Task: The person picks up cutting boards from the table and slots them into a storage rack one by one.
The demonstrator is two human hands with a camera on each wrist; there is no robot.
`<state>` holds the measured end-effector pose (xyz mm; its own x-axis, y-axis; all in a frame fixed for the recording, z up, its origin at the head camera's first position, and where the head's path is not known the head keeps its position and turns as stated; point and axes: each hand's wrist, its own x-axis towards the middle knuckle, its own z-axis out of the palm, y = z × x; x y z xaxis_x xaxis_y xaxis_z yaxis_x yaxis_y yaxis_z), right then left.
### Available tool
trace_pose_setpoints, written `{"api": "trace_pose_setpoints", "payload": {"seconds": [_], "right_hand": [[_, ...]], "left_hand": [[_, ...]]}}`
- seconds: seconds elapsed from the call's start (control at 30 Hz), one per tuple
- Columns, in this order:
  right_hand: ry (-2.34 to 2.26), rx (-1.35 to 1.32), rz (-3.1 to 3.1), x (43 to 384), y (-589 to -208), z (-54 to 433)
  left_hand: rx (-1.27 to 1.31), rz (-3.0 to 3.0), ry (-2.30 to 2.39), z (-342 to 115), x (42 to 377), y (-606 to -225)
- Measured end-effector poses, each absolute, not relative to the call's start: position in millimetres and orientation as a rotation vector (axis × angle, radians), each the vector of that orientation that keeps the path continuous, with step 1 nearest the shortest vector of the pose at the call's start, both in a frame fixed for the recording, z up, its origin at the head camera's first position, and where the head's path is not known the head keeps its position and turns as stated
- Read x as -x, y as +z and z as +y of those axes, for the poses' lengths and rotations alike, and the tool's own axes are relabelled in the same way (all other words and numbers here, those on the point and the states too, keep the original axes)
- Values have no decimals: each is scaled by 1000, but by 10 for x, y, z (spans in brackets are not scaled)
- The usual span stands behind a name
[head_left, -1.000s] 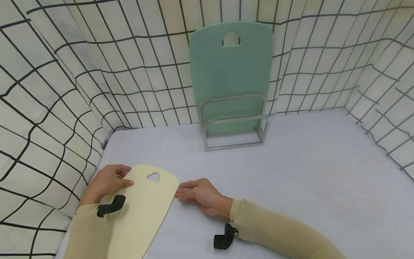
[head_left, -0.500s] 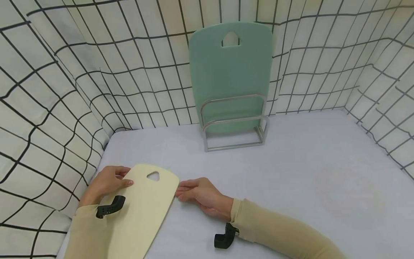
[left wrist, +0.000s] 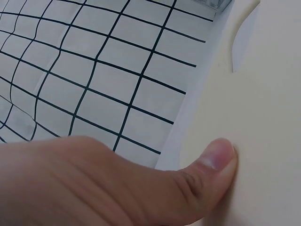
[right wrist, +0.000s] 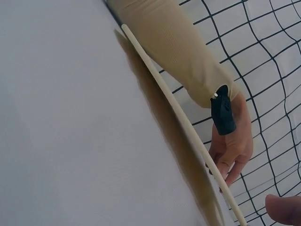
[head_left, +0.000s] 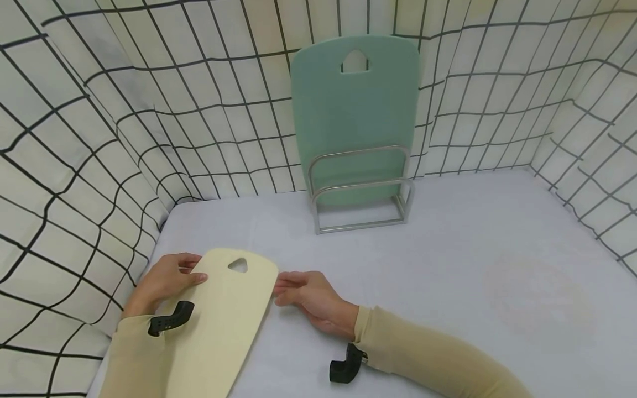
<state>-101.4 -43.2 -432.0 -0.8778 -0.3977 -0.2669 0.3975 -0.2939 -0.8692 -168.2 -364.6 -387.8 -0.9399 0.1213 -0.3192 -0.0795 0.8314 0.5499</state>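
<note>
A cream cutting board (head_left: pixel 224 320) with a cut-out hole near its far end slants along the left of the table. At its left edge, my left hand (head_left: pixel 166 281) grips it, thumb on top and fingers underneath. The left wrist view shows that thumb (left wrist: pixel 209 172) pressed on the board's face. My right hand (head_left: pixel 316 304) lies palm up beside the far right corner, fingers fairly straight with their tips right at the edge. In the right wrist view the board's edge (right wrist: pixel 176 113) stands over its shadow, and the right thumb (right wrist: pixel 283 209) is apart from it.
A green cutting board (head_left: pixel 355 110) stands upright in a metal wire rack (head_left: pixel 360 225) at the back of the table. White cloth (head_left: pixel 497 265) covers the tabletop. Grid-patterned curtains (head_left: pixel 224 121) close in the back and both sides.
The cream board's far end has risen slightly and shifted a little forward and right. Both hands stay nearly where they were.
</note>
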Motion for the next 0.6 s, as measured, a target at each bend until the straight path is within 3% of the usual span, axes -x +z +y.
{"api": "trace_pose_setpoints", "payload": {"seconds": [0.6], "right_hand": [[-2229, -19, 1580, 1060, -4335, -412]], "left_hand": [[4, 2673, 838, -3531, 1675, -3899]]}}
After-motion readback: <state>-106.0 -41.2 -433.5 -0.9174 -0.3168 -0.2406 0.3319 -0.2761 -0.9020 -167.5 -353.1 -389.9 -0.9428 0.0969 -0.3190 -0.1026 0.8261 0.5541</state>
